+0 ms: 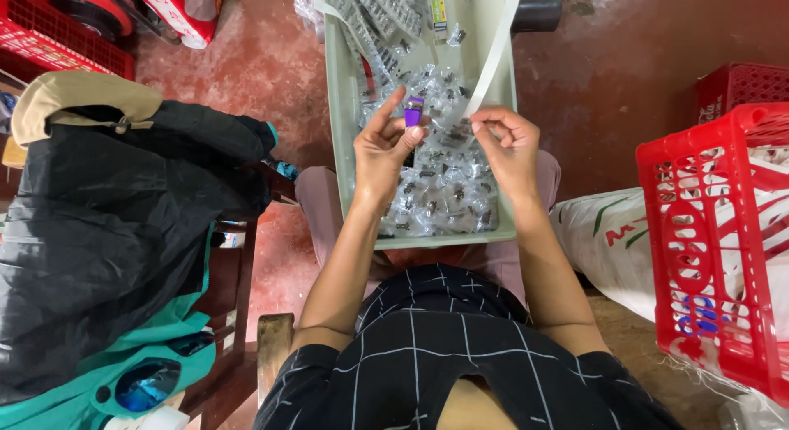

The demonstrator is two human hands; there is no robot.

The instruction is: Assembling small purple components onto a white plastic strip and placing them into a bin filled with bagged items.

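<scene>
Pinching purple clip in left hand, fingertips closed on it. Right hand at 3 o'clock, closed on white strip. Best kept steady over tray, strip taut.

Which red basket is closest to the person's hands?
The big red crate at the right hand's side; the smaller red crate behind it and the top-left one sit farther away.

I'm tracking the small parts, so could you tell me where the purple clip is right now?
In the head view, the purple clip is pinched in the left hand, above the pale green tray of small packets, left of the right hand.
</scene>
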